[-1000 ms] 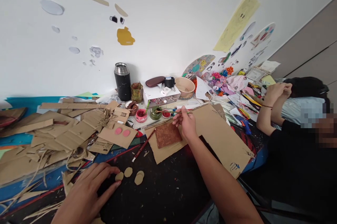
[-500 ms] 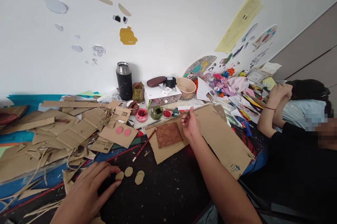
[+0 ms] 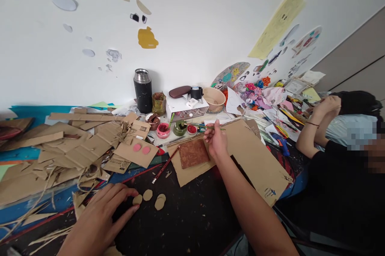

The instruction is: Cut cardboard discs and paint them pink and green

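Pinching a cardboard disc (image 3: 137,200) by its edges, the left hand (image 3: 105,212) rests low over the dark counter (image 3: 192,228), thumb and forefinger set a narrow gap apart, the disc lying between them. Just beside it lies a second disc (image 3: 147,195), and a little to the right two more overlap in a pair (image 3: 160,202).

The right hand (image 3: 216,140) is closed around a thin brush (image 3: 200,127), held nearly level, its tip at the mouth of the green jar (image 3: 179,128); whether the bristles touch the paint is too small to tell. A pink jar (image 3: 163,130) stands to the left of the green one, a red pot (image 3: 191,129) to the right, and a brown pot (image 3: 152,121) farther left.

Below the right hand, a brown painted card (image 3: 194,154) lies on a large cardboard sheet (image 3: 255,155). A pencil (image 3: 165,165) slants across the sheet's left edge onto the counter. Two pink discs (image 3: 146,150) sit side by side on a cardboard piece (image 3: 141,159), near a heap of scraps (image 3: 81,147). Behind the jars stand a flask (image 3: 143,95) and a white box (image 3: 186,107). At far right, a co-worker's hands (image 3: 329,105) are together.
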Action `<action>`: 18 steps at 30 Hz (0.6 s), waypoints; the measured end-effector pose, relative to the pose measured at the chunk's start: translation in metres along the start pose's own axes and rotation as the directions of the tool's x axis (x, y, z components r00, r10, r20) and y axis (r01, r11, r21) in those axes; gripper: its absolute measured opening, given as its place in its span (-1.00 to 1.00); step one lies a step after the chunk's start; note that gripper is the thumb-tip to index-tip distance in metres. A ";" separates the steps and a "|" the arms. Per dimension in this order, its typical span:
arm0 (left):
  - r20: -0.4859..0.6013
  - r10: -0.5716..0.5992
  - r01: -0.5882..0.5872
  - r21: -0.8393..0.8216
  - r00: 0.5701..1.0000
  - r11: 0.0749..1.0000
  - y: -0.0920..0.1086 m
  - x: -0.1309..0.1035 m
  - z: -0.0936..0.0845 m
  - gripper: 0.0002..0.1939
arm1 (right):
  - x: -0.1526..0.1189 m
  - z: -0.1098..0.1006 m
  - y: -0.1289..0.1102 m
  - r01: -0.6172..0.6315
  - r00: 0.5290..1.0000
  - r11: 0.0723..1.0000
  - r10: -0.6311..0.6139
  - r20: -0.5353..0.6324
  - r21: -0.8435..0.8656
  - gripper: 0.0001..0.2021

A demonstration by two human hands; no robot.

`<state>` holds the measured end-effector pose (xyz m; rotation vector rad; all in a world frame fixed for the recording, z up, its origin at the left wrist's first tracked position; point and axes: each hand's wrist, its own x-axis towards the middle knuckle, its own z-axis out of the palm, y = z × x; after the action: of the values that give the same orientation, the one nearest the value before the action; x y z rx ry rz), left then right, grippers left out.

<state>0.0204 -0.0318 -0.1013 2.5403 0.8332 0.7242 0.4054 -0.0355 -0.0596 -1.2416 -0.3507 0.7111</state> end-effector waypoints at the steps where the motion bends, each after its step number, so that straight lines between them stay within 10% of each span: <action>1: -0.003 0.004 -0.004 -0.002 1.000 1.000 0.001 0.000 0.000 -0.67 | -0.001 0.001 0.000 0.005 1.000 1.000 -0.005 0.006 -0.011 -0.42; 18: 0.017 -0.023 0.023 -0.007 1.000 1.000 0.003 0.002 -0.003 -0.62 | -0.005 0.001 0.002 0.055 0.997 0.996 -0.052 0.048 -0.068 -0.44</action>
<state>0.0219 -0.0324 -0.0966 2.5231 0.8517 0.6962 0.4002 -0.0376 -0.0605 -1.2783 -0.4488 0.6871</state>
